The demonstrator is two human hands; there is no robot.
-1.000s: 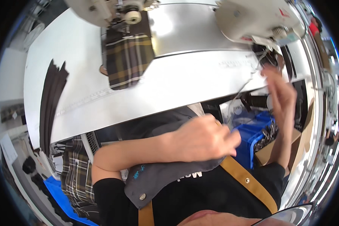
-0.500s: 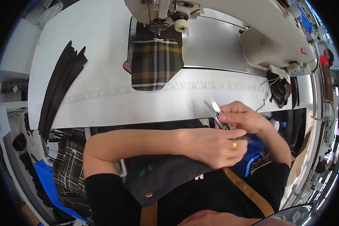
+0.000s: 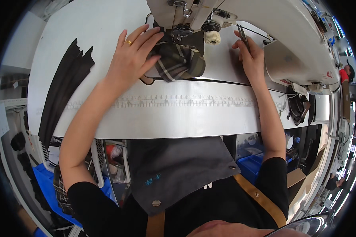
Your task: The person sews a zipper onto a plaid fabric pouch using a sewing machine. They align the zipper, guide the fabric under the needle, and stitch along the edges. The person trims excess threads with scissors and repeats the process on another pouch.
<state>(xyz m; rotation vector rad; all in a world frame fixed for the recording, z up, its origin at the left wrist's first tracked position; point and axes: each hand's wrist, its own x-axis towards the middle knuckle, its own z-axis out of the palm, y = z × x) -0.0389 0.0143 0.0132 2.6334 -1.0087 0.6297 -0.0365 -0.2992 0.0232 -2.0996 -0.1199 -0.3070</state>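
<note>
My left hand (image 3: 132, 55), a gold ring on one finger, reaches to the sewing machine's needle area with its fingers spread. Its thumb and fingertips are at the left edge of a plaid fabric piece (image 3: 182, 63), dark with green and pale stripes, which lies bunched below the presser foot (image 3: 182, 34). In my right hand (image 3: 251, 57), to the right of the needle, is a pair of thread snips (image 3: 243, 37) with the blades pointing up and away. That hand hovers by the machine's metal bed.
Dark fabric strips (image 3: 65, 83) lie at the left of the white table (image 3: 178, 122), which has a printed ruler. A dark fabric bundle (image 3: 298, 108) sits at the right. The machine's head (image 3: 257, 17) overhangs the far side. Blue bins (image 3: 249, 166) stand below.
Both hands have moved from the table's front edge up to the machine, the left one to the fabric. The plaid piece went from flat to bunched. The snips travelled with my right hand.
</note>
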